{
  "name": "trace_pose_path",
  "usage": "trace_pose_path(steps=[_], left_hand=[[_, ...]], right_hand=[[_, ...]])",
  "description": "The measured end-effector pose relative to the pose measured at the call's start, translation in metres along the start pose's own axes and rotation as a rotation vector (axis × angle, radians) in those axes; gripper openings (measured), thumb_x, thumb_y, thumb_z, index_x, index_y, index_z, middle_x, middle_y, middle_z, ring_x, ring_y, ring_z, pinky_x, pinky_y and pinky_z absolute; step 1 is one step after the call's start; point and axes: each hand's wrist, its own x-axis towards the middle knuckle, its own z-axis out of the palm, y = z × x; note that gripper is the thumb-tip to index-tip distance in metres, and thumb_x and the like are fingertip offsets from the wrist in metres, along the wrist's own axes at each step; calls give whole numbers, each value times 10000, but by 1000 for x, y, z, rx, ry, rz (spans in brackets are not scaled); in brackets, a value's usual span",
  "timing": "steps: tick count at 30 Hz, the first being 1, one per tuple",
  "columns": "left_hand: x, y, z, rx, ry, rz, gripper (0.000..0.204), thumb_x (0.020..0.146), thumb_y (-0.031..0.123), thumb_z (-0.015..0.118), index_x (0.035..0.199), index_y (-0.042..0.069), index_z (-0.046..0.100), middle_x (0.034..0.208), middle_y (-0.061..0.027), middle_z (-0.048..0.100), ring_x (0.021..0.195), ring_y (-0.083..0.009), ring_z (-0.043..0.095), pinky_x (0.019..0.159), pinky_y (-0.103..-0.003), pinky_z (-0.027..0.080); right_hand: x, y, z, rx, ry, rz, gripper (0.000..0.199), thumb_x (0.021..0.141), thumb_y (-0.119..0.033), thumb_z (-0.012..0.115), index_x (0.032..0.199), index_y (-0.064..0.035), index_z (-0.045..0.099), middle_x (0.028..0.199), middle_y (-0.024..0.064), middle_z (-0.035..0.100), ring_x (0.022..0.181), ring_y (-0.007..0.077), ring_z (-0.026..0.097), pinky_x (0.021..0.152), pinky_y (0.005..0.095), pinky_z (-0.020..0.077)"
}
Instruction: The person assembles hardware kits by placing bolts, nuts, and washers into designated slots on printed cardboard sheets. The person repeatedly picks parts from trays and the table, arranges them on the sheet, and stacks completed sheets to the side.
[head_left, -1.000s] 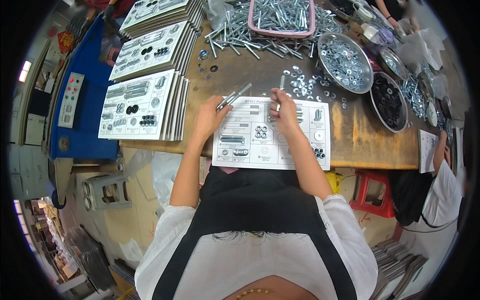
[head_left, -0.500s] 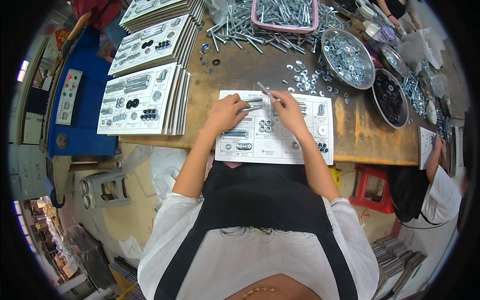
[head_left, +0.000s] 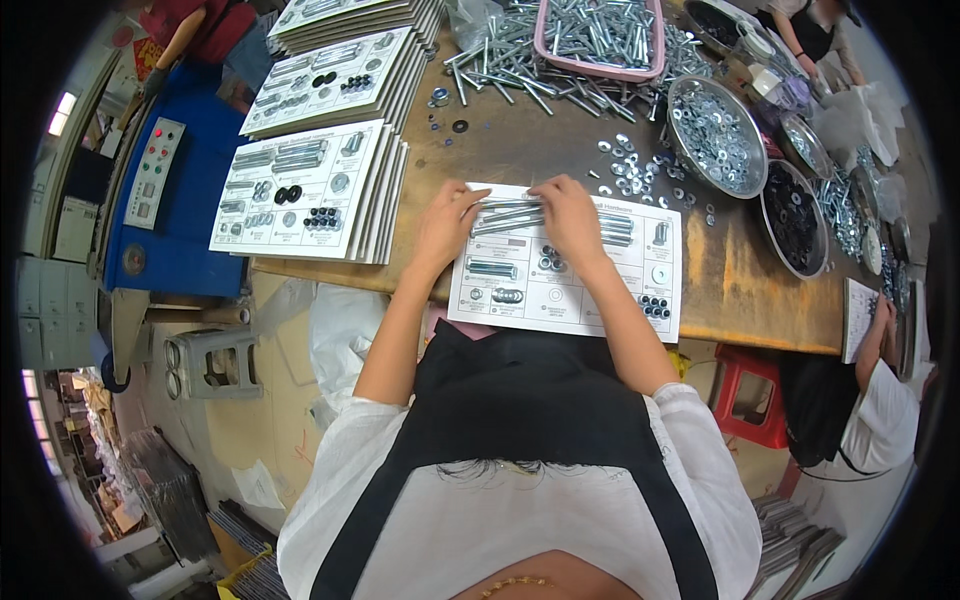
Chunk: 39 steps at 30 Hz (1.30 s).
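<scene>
A white printed hardware card (head_left: 620, 315) lies before me at the table's front edge, with several long silver bolts (head_left: 508, 217) side by side on its upper left part. My left hand (head_left: 447, 224) closes its fingertips on the bolts' left ends. Over their right ends, my right hand (head_left: 568, 222) has its fingers bent down and gripping, hiding those ends. Shorter bolts (head_left: 492, 268), black nuts (head_left: 654, 307) and a pale washer (head_left: 660, 274) show on the card, though I cannot tell which are printed and which are real.
Stacked hardware cards (head_left: 300, 195) stand at the left. Loose bolts surround a pink tray (head_left: 655, 72) at the back. Metal bowls of washers (head_left: 715, 135) and black parts (head_left: 793, 220) stand right, near scattered washers (head_left: 628, 170). A co-worker's hand (head_left: 880, 325) holds another card at far right.
My right hand has lowered the bolt it held raised onto the card, and its fingers now rest over the bolts' right ends. The whole view has shifted slightly.
</scene>
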Motion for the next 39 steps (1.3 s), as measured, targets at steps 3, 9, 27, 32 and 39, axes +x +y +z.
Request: trace_pose_path(steps=[3,9,27,32,39], left_hand=[[16,-8,6,83,-207,29,200,883,174,630,1062,162,718,995,-47,609,918,-257,625,786,-377,493],[18,3,-3,32,-398,2,270,853,202,667,1111,127,691,1076,-99,590,957,-306,627,835,-399,501],[22,-12,10,-47,-400,51,323,808,164,715,1130,179,690,1092,-88,554,1013,-305,589,870,-397,491],[20,-8,12,-97,-391,-14,313,810,160,713,1122,178,692,1086,-98,544,1025,-306,576,878,-398,487],[14,-8,8,-204,-329,-75,387,803,155,731,1181,115,663,1051,-76,536,881,-210,542,777,-312,461]], right_hand=[[0,1,-14,-13,-21,128,243,825,-1,552,1002,-72,702,955,101,645,924,302,594,806,408,482],[-9,9,-33,-5,-52,274,309,856,-17,506,1112,-71,670,944,128,708,907,324,654,773,428,517],[-17,-4,-20,110,-132,395,283,885,-45,483,1117,-26,645,900,160,720,837,350,684,777,431,526],[-17,-11,-21,133,-103,394,277,881,-41,492,1110,-17,645,881,161,720,808,353,686,763,434,529],[1,11,-33,134,-179,363,269,915,-71,516,1153,-46,640,986,132,720,892,303,691,808,377,527]])
